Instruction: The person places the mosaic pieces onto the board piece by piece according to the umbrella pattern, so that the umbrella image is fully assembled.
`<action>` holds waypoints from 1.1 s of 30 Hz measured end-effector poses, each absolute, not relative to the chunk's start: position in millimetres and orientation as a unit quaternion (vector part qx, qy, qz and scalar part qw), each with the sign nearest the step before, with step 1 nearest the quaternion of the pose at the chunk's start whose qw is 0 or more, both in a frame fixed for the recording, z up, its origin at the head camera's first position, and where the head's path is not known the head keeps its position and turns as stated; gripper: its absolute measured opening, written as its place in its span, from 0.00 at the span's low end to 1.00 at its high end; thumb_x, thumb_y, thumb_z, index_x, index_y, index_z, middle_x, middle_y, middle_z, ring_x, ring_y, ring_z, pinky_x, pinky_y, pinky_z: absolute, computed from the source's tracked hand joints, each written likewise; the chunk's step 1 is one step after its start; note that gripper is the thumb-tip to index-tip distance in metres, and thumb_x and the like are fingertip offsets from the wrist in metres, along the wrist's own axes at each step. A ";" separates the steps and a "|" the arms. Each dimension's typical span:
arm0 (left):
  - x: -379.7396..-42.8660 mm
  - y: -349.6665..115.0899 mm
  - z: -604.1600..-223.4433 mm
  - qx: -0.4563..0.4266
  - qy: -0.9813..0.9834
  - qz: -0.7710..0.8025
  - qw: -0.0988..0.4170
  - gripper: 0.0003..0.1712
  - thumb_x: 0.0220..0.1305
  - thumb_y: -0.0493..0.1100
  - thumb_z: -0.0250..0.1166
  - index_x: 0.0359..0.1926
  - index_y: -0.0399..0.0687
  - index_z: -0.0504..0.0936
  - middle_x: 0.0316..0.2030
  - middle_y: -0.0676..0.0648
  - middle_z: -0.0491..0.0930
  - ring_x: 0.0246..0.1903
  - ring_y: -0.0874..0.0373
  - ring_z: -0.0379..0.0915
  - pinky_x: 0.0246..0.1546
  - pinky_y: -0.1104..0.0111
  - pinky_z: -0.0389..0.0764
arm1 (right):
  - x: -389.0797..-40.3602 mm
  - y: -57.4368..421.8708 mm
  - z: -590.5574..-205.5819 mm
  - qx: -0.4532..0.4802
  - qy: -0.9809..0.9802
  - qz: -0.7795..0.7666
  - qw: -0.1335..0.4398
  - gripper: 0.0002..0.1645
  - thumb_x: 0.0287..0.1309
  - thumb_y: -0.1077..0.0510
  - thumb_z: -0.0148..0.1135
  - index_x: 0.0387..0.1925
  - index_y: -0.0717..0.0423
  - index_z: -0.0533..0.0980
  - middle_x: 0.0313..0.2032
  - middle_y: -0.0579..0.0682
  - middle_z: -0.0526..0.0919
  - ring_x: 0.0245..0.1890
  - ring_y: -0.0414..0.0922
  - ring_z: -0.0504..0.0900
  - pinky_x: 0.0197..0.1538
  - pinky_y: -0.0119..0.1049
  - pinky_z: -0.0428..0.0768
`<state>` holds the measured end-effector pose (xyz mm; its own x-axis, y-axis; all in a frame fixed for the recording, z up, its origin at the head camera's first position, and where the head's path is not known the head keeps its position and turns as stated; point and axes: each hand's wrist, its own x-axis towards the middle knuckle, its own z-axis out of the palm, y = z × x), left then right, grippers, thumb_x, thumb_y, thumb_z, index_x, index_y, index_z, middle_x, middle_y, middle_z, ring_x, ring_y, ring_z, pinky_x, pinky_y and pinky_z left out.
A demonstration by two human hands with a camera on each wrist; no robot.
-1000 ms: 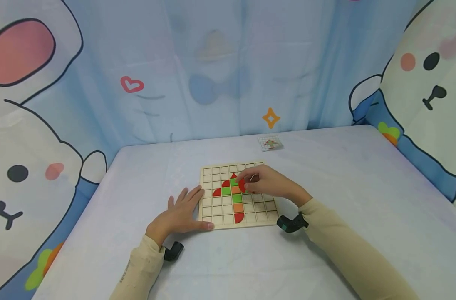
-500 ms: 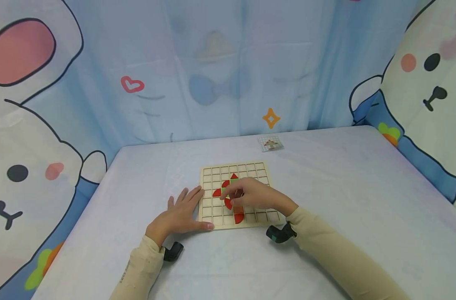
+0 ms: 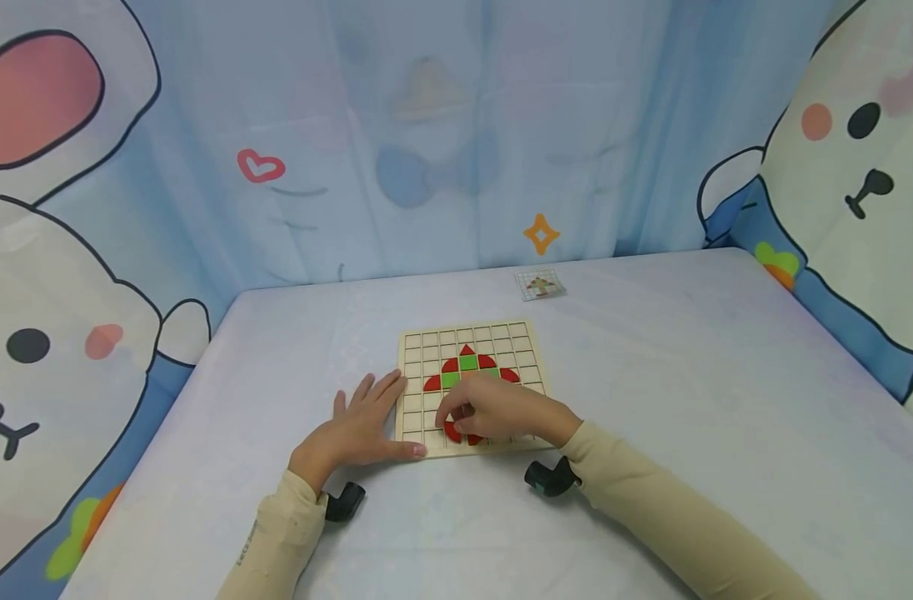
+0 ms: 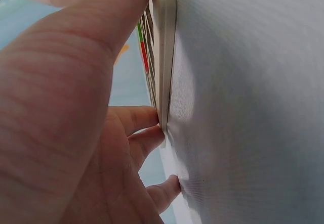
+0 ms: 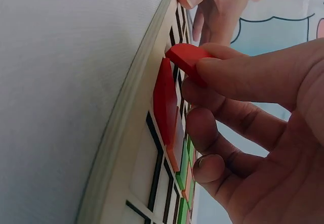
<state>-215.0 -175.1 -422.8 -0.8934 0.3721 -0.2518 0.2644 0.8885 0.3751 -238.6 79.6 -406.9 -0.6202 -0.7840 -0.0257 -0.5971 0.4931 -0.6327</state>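
Observation:
A wooden grid board (image 3: 414, 408) lies on the table, bearing a pattern of red, green and orange pieces. My right hand (image 3: 501, 406) pinches a red quarter-round piece (image 5: 186, 56) between thumb and index finger. That piece is tilted over the grid near the front edge, just left of another red piece (image 5: 164, 102) seated there. The right hand hides the middle of the pattern in the head view. Spread along the board's left side, my left hand (image 3: 359, 429) touches its edge with thumb and fingertips. Red pieces also show on the pattern's sides, with a red triangle (image 3: 466, 350) at its top.
Behind the board, a small picture card (image 3: 541, 284) showing a similar coloured pattern on a grid lies near the table's back edge. The white-covered table (image 3: 674, 350) reaches a blue curtain (image 3: 441, 208) with cartoon figures.
My right hand has moved left and toward the board's front edge, carrying the red quarter-round piece. Red pieces on the pattern's right side are now uncovered. The left hand stays in place.

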 end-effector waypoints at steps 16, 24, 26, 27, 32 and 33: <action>-211.7 -176.1 -422.2 0.165 0.959 0.170 0.157 0.67 0.59 0.71 0.76 0.86 0.47 0.53 0.86 0.46 0.47 0.83 0.33 0.35 0.73 0.27 0.37 | -229.6 75.2 -406.2 -0.426 0.858 -0.250 0.137 0.16 0.65 0.73 0.67 0.45 0.53 0.92 0.36 0.40 0.83 0.38 0.40 0.77 0.46 0.33 0.80; -210.8 -176.7 -423.8 0.167 0.958 0.167 0.160 0.67 0.60 0.72 0.75 0.87 0.47 0.52 0.86 0.47 0.47 0.83 0.33 0.35 0.73 0.26 0.37 | -226.1 74.9 -407.7 -0.434 0.860 -0.239 0.122 0.17 0.66 0.73 0.67 0.45 0.53 0.93 0.35 0.40 0.83 0.37 0.40 0.75 0.42 0.32 0.79; -210.6 -176.9 -424.2 0.168 0.958 0.167 0.160 0.67 0.60 0.72 0.75 0.87 0.47 0.52 0.86 0.46 0.47 0.83 0.33 0.35 0.73 0.26 0.38 | -225.1 74.6 -407.3 -0.437 0.861 -0.235 0.117 0.16 0.67 0.71 0.68 0.45 0.53 0.93 0.35 0.41 0.83 0.36 0.40 0.74 0.42 0.32 0.78; -210.4 -176.9 -424.1 0.169 0.958 0.167 0.160 0.67 0.60 0.72 0.75 0.87 0.47 0.52 0.86 0.46 0.47 0.83 0.33 0.35 0.73 0.26 0.38 | -224.7 74.4 -407.0 -0.436 0.861 -0.234 0.116 0.15 0.67 0.71 0.68 0.45 0.52 0.93 0.35 0.42 0.83 0.36 0.40 0.74 0.42 0.32 0.78; -211.1 -177.9 -423.5 0.172 0.958 0.167 0.159 0.67 0.60 0.72 0.75 0.87 0.47 0.52 0.86 0.46 0.46 0.83 0.33 0.35 0.72 0.26 0.38 | -225.0 75.7 -406.2 -0.421 0.866 -0.242 0.119 0.15 0.68 0.70 0.68 0.48 0.52 0.92 0.38 0.42 0.84 0.38 0.40 0.76 0.43 0.32 0.80; -211.1 -177.9 -423.1 0.172 0.958 0.167 0.159 0.67 0.60 0.72 0.75 0.87 0.47 0.52 0.86 0.46 0.46 0.83 0.33 0.35 0.73 0.26 0.38 | -225.7 76.7 -405.9 -0.414 0.868 -0.245 0.121 0.16 0.68 0.70 0.67 0.50 0.53 0.91 0.40 0.42 0.85 0.40 0.41 0.76 0.45 0.33 0.80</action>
<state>-211.1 -177.9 -423.1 -0.8900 0.3825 -0.2481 0.2762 0.8853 0.3742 -225.7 76.7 -405.9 -0.6282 -0.7780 -0.0081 -0.6588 0.5375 -0.5264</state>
